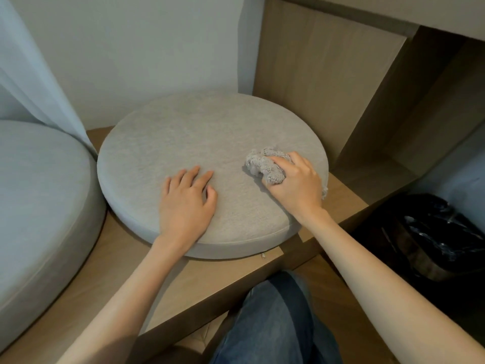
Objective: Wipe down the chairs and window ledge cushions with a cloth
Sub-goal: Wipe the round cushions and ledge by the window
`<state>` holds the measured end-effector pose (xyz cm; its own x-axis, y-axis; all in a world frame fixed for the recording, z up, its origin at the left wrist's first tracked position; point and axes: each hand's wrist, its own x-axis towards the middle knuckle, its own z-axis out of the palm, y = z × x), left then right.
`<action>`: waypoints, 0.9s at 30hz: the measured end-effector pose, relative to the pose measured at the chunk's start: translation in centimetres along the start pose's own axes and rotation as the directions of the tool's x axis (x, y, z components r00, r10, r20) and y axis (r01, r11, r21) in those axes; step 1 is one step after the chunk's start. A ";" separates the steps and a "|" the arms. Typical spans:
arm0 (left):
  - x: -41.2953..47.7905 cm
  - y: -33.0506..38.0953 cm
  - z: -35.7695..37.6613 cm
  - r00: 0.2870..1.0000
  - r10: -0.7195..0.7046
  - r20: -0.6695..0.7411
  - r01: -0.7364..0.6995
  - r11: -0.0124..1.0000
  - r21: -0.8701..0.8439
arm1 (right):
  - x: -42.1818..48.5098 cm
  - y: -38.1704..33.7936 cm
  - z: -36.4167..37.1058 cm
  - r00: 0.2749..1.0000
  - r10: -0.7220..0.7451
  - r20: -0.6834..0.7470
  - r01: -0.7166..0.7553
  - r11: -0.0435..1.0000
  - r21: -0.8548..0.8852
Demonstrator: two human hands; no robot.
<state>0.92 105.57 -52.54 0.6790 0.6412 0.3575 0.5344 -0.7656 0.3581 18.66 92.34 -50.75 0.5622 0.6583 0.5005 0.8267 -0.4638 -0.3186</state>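
The left hand rests flat on the round grey cushion near its front rim, fingers straight and slightly spread. To the right of those fingertips, the right hand curls its fingers tight round a bunched grey cloth lying on the cushion's right side. Most of the cushion's top lies beyond and left of the cloth, so the stroke likely runs that way.

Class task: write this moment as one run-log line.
left hand: flat on round grey fabric cushion | right hand: grips crumpled grey cloth, pressed on cushion's right side | cushion: on wooden ledge
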 end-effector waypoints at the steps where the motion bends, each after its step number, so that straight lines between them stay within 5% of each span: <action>1: 0.6 -0.2 -0.1 1.000 0.017 -0.007 -0.017 1.000 -0.018 | 0.9 0.1 0.0 1.000 0.027 0.003 -0.027 1.000 0.005; 4: 2.2 -2.5 -0.5 0.999 0.048 0.005 -0.047 0.999 -0.012 | 3.4 0.1 0.0 0.994 0.091 -0.053 -0.090 0.996 0.022; 10: 2.8 -4.3 -0.3 0.998 -0.065 -0.003 0.065 0.998 0.015 | 2.3 -3.5 1.7 0.992 0.103 0.068 -0.102 0.995 -0.023; 17: 2.7 -4.6 0.0 0.996 -0.082 -0.031 0.081 0.997 -0.017 | -1.7 -6.9 1.4 0.980 -0.155 0.128 0.143 0.985 0.100; 23: 2.4 -4.2 -0.3 0.995 -0.081 -0.050 0.080 0.996 -0.026 | 1.4 0.3 -1.4 0.975 0.223 0.023 -0.219 0.969 -0.113; 27: 2.4 -3.7 -0.4 0.993 -0.099 -0.061 0.097 0.995 -0.031 | -1.4 -4.2 -0.1 0.978 0.189 0.086 -0.193 0.980 0.046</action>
<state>0.37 109.94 -52.71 0.5913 0.7155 0.3721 0.5816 -0.6979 0.4178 14.42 93.26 -50.00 0.7078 0.6075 0.3604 0.7028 -0.5546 -0.4455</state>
